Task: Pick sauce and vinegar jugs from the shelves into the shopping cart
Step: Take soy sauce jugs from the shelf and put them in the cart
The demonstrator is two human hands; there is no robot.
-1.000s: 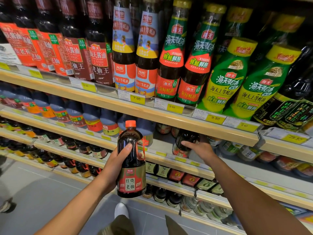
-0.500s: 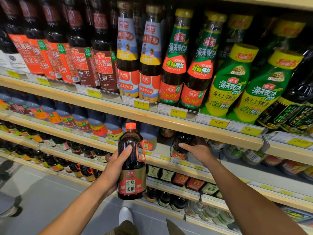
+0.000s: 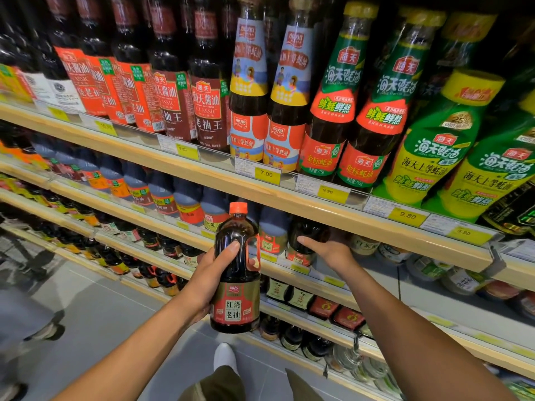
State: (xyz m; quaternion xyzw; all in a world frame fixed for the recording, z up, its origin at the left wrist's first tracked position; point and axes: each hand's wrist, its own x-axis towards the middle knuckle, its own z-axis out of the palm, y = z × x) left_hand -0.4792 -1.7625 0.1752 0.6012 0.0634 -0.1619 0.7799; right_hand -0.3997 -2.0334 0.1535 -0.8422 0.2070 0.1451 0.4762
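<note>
Sauce jug [image 3: 235,273] upright in left hand [image 3: 207,280], off shelf [image 3: 150,217].
Fingers wrapped round body. Likely heavy, slick plastic; side handle safer. Right hand [image 3: 328,251] at shelved jug [image 3: 307,234], grip unclear.

A pale wooden shelf board [image 3: 304,206] slants across the view from upper left to lower right. Its front lip carries a clear rail of yellow price tags [image 3: 267,175]. Below it, further pale wooden boards [image 3: 162,225] of the same unit step down in parallel tiers, and below and left of it lies a grey tiled floor [image 3: 95,314] with soft, pale reflections.
</note>
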